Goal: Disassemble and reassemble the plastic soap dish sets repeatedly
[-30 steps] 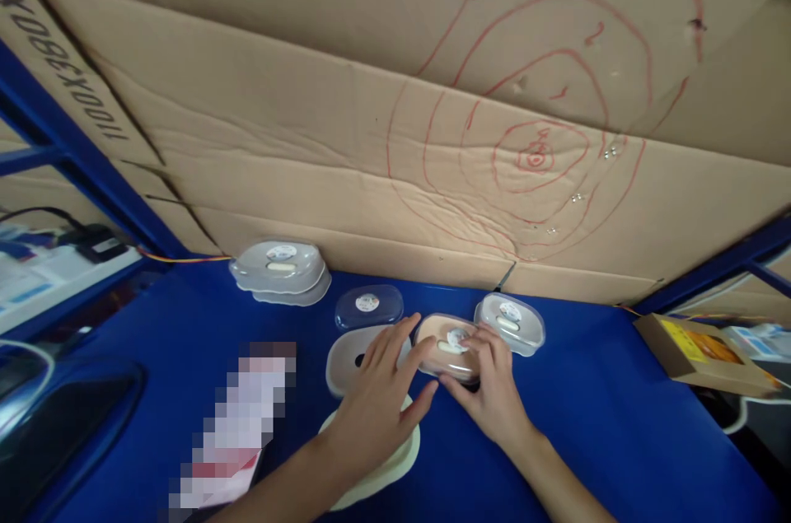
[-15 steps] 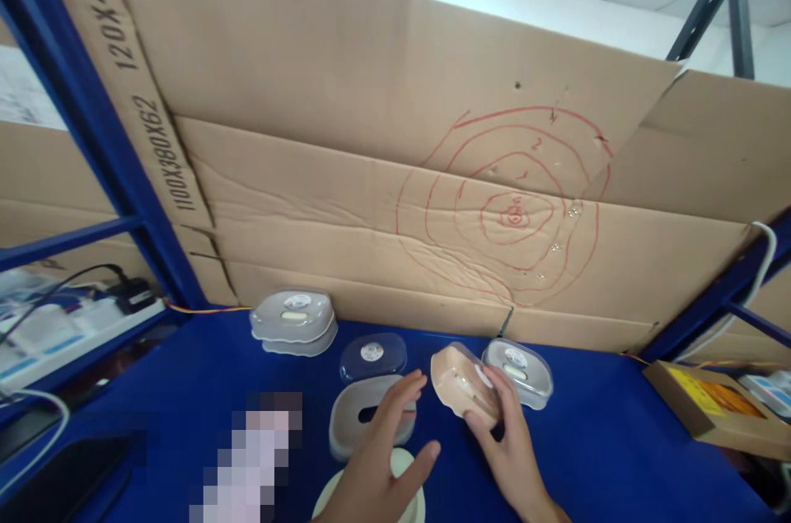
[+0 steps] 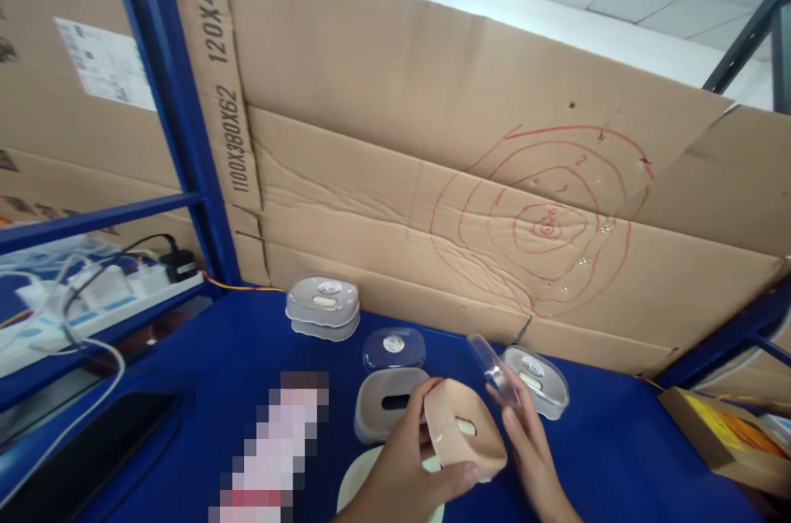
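Observation:
A peach-coloured plastic box with a small slot on its face is gripped by my left hand, thumb below and fingers behind. My right hand holds a clear plastic lid, tilted on edge and apart from the box. Under my left hand lies a pale cream piece, partly hidden. Behind that hand sits a grey cover with a dark oval opening. Farther back, another clear lid with a round sticker rests on the blue table.
Stacked lidded grey boxes stand at the back left, another lidded box behind my right hand. A cardboard panel closes off the back. Left are a power strip and a black device; right, a carton.
The peach box has passed from my right hand to my left, and the clear lid has come off it into my right hand. The view has shifted left.

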Available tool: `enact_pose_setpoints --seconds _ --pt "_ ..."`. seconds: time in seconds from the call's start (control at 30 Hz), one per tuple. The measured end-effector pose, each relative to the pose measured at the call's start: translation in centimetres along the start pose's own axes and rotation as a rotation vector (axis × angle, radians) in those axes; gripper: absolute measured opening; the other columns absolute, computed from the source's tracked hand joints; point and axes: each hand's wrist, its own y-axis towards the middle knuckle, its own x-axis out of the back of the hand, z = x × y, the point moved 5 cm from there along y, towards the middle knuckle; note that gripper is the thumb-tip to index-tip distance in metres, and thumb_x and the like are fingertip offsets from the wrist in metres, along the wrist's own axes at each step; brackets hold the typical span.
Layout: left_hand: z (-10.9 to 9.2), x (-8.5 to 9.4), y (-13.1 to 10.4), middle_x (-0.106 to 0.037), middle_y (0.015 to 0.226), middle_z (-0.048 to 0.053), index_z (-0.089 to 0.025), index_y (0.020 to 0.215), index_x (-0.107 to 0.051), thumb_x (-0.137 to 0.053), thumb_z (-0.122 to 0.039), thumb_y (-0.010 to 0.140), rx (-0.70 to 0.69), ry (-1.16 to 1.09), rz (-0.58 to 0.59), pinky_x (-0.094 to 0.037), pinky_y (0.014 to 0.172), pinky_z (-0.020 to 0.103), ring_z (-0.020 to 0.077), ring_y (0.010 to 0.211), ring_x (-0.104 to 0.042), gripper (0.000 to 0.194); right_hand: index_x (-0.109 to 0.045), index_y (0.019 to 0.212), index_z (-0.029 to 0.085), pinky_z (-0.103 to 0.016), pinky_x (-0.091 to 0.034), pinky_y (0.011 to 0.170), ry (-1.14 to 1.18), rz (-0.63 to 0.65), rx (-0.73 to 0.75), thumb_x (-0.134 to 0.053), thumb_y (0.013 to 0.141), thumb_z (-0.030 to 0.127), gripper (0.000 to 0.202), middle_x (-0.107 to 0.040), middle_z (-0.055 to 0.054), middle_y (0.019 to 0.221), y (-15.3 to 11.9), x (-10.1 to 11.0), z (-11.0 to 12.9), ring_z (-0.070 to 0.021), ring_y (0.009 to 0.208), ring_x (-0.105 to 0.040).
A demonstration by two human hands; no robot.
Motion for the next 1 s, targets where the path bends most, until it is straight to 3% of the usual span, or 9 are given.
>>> enact_pose_setpoints --seconds 0.17,0.27,0.4,0.6,0.7,0.83,0.9,0.93,1.0 --pt "1.9 -0.4 -0.4 -0.052 0.156 0.019 -0.024 0.156 -0.036 -0.089 -0.025 0.056 0.038 0.239 -0.001 -0.050 0.113 0.053 0.0400 0.135 -0.059 0.114 -0.056 0.148 0.029 -0.055 -0.043 0.120 -0.102 0.113 -0.108 -0.060 0.102 0.047 0.049 -0.052 -0.013 0.158 2.5 -1.6 -2.2 -0.0318 0.148 -0.050" --pt "2.1 -0.5 -0.6 -0.048 0.160 0.020 -0.023 0.157 -0.036 -0.089 -0.024 0.056 0.023 0.302 -0.008 -0.044 0.119 0.055 0.0408 0.140 -0.054 0.115 -0.056 0.147 0.028 -0.055 -0.042 0.121 -0.109 0.138 -0.127 -0.058 0.103 0.046 0.048 -0.053 -0.014 0.156 2.7 -2.5 -3.0 -0.0311 0.147 -0.050" --pt "2.1 -0.3 -0.7 -0.051 0.158 0.019 -0.024 0.158 -0.035 -0.088 -0.026 0.061 0.007 0.258 -0.005 -0.051 0.113 0.052 0.0387 0.137 -0.058 0.110 -0.057 0.147 0.029 -0.054 -0.042 0.121 -0.102 0.204 -0.121 -0.061 0.102 0.043 0.048 -0.049 -0.013 0.160 2.2 -3.0 -4.0 -0.0306 0.150 -0.046" --pt "1.6 0.1 -1.1 -0.055 0.155 0.014 -0.027 0.155 -0.038 -0.084 -0.025 0.067 -0.003 0.261 -0.072 -0.049 0.116 0.049 0.0353 0.135 -0.061 0.099 -0.052 0.154 0.037 -0.066 -0.026 0.127 -0.087 0.265 -0.128 -0.050 0.106 0.033 0.048 -0.041 -0.006 0.169 2.3 -3.9 -4.5 -0.0326 0.162 -0.024" --pt "0.8 0.1 -1.2 -0.058 0.153 0.013 -0.028 0.153 -0.038 -0.086 -0.030 0.070 -0.027 0.220 -0.119 -0.050 0.116 0.049 0.0352 0.135 -0.061 0.096 -0.051 0.156 0.033 -0.064 -0.026 0.127 -0.056 0.234 -0.157 -0.047 0.108 0.036 0.048 -0.036 -0.008 0.171 2.8 -3.3 -3.8 -0.0321 0.162 -0.024" --pt "0.3 -0.1 -1.3 -0.058 0.153 0.014 -0.027 0.151 -0.040 -0.089 -0.043 0.070 -0.036 0.113 -0.148 -0.052 0.113 0.048 0.0373 0.139 -0.058 0.097 -0.055 0.151 0.032 -0.054 -0.036 0.126 0.045 0.237 -0.194 -0.037 0.112 0.046 0.045 -0.052 -0.010 0.161 2.5 -0.1 -1.0 -0.0270 0.150 -0.048" --pt "0.1 -0.2 -1.3 -0.057 0.154 0.015 -0.026 0.151 -0.039 -0.090 -0.051 0.069 -0.040 0.057 -0.136 -0.052 0.112 0.048 0.0383 0.140 -0.057 0.100 -0.046 0.158 0.035 -0.050 -0.040 0.124 0.243 0.448 -0.197 -0.034 0.111 0.057 0.053 -0.052 -0.009 0.162 1.2 0.8 1.0 -0.0269 0.149 -0.049" --pt "0.1 -0.2 -1.3 -0.058 0.153 0.016 -0.026 0.151 -0.040 -0.090 -0.056 0.069 -0.044 0.040 -0.124 -0.052 0.112 0.048 0.0387 0.141 -0.056 0.101 -0.038 0.163 0.034 -0.052 -0.035 0.126 0.336 0.577 -0.186 -0.045 0.105 0.067 0.068 -0.042 -0.010 0.168 0.3 0.9 2.0 -0.0306 0.155 -0.041" --pt "-0.1 -0.3 -1.3 -0.060 0.150 0.016 -0.025 0.149 -0.043 -0.089 -0.064 0.067 -0.041 0.023 -0.096 -0.051 0.113 0.049 0.0394 0.139 -0.058 0.101 -0.034 0.165 0.036 -0.054 -0.027 0.129 0.391 0.673 -0.191 -0.069 0.089 0.073 0.092 -0.028 -0.010 0.174 -1.0 1.4 3.1 -0.0354 0.160 -0.029"
